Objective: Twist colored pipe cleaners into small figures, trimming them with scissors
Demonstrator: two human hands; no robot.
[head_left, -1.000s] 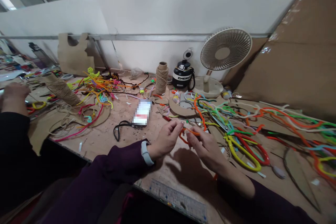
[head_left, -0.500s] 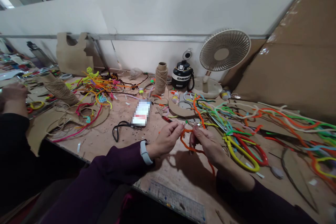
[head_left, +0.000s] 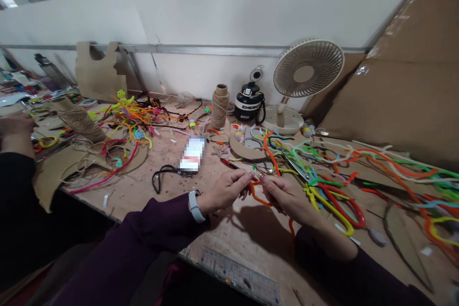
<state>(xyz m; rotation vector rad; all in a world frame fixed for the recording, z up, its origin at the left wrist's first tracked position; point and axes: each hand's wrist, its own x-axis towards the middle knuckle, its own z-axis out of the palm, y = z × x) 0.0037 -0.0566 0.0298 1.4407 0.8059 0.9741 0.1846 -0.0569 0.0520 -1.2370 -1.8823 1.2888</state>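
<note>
Between my hands is an orange pipe cleaner [head_left: 260, 199], bent into a loop, with its loose tail hanging below my right palm. My left hand [head_left: 229, 190] pinches it between thumb and fingertips. From the other side my right hand [head_left: 287, 196] pinches it too, its thumb close to my left thumb. The exact spot where the fingertips meet is small and partly hidden. Beyond my hands lie scissors with red and yellow handles [head_left: 332, 213] and a curved cardboard piece [head_left: 247, 149].
A phone [head_left: 192, 154] with a black strap lies left of my hands. Behind stand a twine spool [head_left: 220, 107], a black bottle [head_left: 248, 104] and a fan [head_left: 308, 69]. Coloured pipe cleaners [head_left: 387, 158] spread rightward. A clear ruler [head_left: 240, 272] lies at the front edge. Another person's hand [head_left: 16, 129] is far left.
My fingertips have come closer together, and my right hand has turned over the orange pipe cleaner, covering more of it. The loop between my hands has changed shape.
</note>
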